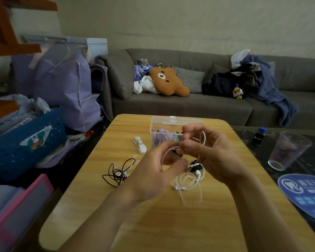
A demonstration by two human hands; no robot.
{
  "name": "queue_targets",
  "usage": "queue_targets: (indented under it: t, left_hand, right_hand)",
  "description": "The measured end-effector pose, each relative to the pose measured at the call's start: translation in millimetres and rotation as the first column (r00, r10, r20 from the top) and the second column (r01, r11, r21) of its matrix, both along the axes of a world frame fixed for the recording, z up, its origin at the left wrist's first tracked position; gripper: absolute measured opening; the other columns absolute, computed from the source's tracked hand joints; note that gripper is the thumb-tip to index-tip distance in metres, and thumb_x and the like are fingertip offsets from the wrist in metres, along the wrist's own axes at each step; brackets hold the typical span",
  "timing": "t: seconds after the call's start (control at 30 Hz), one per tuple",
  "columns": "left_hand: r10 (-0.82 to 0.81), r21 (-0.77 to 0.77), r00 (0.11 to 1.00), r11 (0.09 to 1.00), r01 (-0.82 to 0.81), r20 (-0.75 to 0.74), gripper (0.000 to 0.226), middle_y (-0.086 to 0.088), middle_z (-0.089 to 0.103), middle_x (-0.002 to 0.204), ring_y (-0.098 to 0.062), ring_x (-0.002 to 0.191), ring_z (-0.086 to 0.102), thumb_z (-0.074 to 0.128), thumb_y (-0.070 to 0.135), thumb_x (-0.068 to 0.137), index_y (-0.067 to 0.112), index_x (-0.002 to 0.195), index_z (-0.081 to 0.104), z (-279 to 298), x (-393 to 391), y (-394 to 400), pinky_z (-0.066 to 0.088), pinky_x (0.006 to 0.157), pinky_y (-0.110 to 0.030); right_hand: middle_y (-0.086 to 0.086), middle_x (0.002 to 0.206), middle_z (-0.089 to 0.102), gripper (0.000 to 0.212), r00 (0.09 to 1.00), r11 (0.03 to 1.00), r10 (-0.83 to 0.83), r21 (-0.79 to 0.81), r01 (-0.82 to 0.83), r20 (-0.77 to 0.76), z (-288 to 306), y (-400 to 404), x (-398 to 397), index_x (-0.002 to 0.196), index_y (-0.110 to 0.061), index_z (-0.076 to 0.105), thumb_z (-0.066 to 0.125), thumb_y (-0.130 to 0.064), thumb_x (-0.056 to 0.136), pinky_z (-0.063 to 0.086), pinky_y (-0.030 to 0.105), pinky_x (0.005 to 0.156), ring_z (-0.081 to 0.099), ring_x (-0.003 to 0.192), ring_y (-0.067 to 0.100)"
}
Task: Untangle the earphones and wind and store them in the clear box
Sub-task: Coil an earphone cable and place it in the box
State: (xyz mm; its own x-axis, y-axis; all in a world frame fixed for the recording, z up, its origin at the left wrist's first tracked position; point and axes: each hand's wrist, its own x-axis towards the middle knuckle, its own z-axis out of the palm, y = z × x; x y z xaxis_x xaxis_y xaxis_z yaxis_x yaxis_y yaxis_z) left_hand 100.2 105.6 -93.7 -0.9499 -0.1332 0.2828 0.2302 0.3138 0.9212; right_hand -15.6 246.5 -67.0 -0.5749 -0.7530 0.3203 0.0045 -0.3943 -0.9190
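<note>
Cord of the white earphones (186,180) hangs down toward the table from both pinches — left hand (153,171), right hand (209,151) — box (176,122) just behind.

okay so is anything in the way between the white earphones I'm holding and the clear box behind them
Nothing visible blocks the path. The clear box sits just behind the hands on the wooden table, its lid raised. It already holds purple earphones. The white earphones trail from the left hand and right hand.
</note>
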Motion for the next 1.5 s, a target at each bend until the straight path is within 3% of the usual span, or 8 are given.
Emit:
queue_targets:
  t: [0.37,0.5,0.6,0.77,0.97,1.13,1.37,1.5]
  left_hand:
    - [0.061,0.280,0.972,0.952,-0.125,0.226,0.037,0.003,0.029,0.052,-0.013,0.044,0.025,0.038,0.030,0.107,0.011,0.076,0.046,6,-1,-26,0.027,0.045,-0.028]
    - [0.031,0.430,0.991,0.899,-0.085,0.132,0.029,-0.001,0.043,0.061,-0.015,0.052,0.039,0.038,0.017,0.106,0.006,0.085,0.054,7,2,-31,0.039,0.054,-0.030]
    - [0.005,0.443,0.998,0.896,-0.034,0.067,0.024,-0.007,0.059,0.075,-0.019,0.063,0.054,0.040,0.010,0.104,0.003,0.094,0.060,7,3,-32,0.048,0.063,-0.031]
    - [-0.120,0.475,0.988,0.878,0.061,0.096,0.017,-0.016,0.070,0.088,-0.027,0.072,0.067,0.044,0.011,0.099,0.002,0.102,0.058,10,4,-27,0.056,0.065,-0.033]
    - [-0.302,0.554,0.949,0.808,0.202,0.095,0.020,-0.008,0.057,0.072,-0.020,0.055,0.053,0.047,0.016,0.097,0.008,0.093,0.065,12,6,-33,0.045,0.057,-0.029]
    - [-0.206,0.695,0.979,0.702,0.154,-0.008,0.019,-0.010,0.067,0.087,-0.021,0.072,0.066,0.050,0.014,0.094,0.006,0.096,0.067,14,6,-37,0.055,0.065,-0.029]
    - [0.125,0.844,0.992,0.533,-0.055,-0.014,0.015,-0.014,0.074,0.106,-0.023,0.098,0.073,0.058,0.009,0.084,0.007,0.096,0.068,13,0,-39,0.041,0.048,-0.017]
    - [0.379,0.311,0.925,0.881,-0.356,-0.017,0.013,-0.007,0.077,0.093,-0.002,0.066,0.070,0.057,0.002,0.096,0.005,0.098,0.070,9,4,-37,0.040,0.046,-0.011]
  right_hand:
    - [0.003,0.087,0.073,0.021,0.830,0.820,-0.546,-0.131,0.557,0.111,-6,14,-22,0.095,-0.005,0.064,0.069,0.006,0.078,0.059,0.038,0.090,0.072,0.094,0.025]
    - [0.002,0.096,0.069,0.019,0.800,0.779,-0.564,0.189,0.598,-0.207,-7,18,-22,0.096,-0.013,0.065,0.071,0.001,0.084,0.060,0.037,0.080,0.070,0.096,0.026]
    - [-0.013,0.113,0.061,0.034,0.643,0.517,-0.328,0.438,0.735,-0.693,-11,15,-20,0.106,-0.033,0.061,0.081,-0.022,0.081,0.048,0.026,0.084,0.058,0.107,0.010]
    - [-0.012,0.142,0.045,0.043,0.369,0.509,-0.302,0.178,0.842,-0.879,-16,-7,1,0.132,-0.038,0.056,0.062,-0.048,0.091,0.019,0.052,0.121,0.034,0.139,0.011]
    - [0.004,0.093,0.071,0.038,0.851,0.909,-0.208,0.225,0.350,-0.482,-26,-31,24,0.114,-0.013,0.067,0.042,-0.040,0.105,0.055,0.044,0.093,0.069,0.098,0.018]
    - [0.001,0.059,0.056,0.031,0.897,0.907,-0.222,0.256,0.334,-0.383,-26,-33,27,0.091,-0.008,0.066,0.049,-0.031,0.103,0.051,0.033,0.051,0.054,0.051,0.020]
    - [-0.008,0.058,0.051,0.024,0.790,0.736,0.030,0.548,0.397,-0.612,-34,-38,32,0.098,-0.026,0.071,0.051,-0.037,0.103,0.038,0.026,0.051,0.042,0.051,0.009]
    - [-0.009,0.053,0.045,0.027,0.706,0.662,0.227,0.638,0.393,-0.671,-28,-39,42,0.106,-0.028,0.074,0.053,-0.044,0.101,0.031,0.020,0.051,0.039,0.046,0.006]
